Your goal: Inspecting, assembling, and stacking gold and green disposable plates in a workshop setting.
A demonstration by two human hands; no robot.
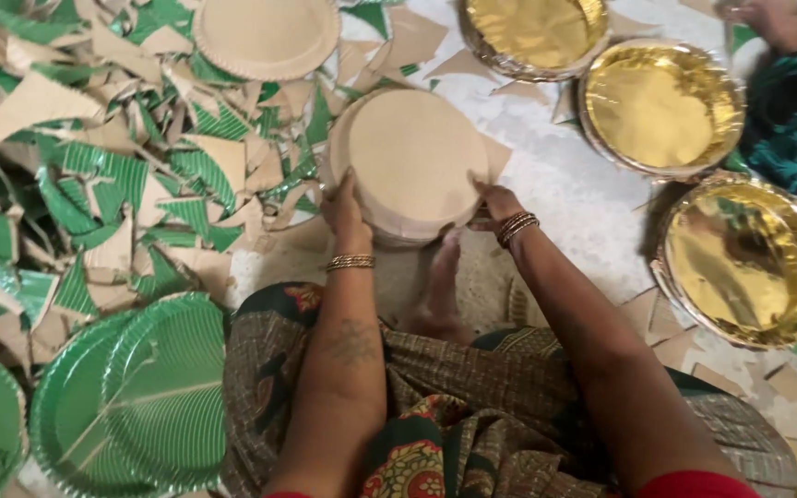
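Fingers of the left hand (343,214) and right hand (495,203) clasp the tan plate stack (410,166) between them.

Plate stack (412,161) held centre between left hand (343,214) and right hand (495,203); scrap pile (113,157) lies left, foil plates (661,106) right, ribbed plates (140,397) near left.

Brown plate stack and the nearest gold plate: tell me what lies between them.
In the head view, between the brown plate stack held by both hands and the nearest gold plate lies pale bare floor, with only a few brown paper scraps.
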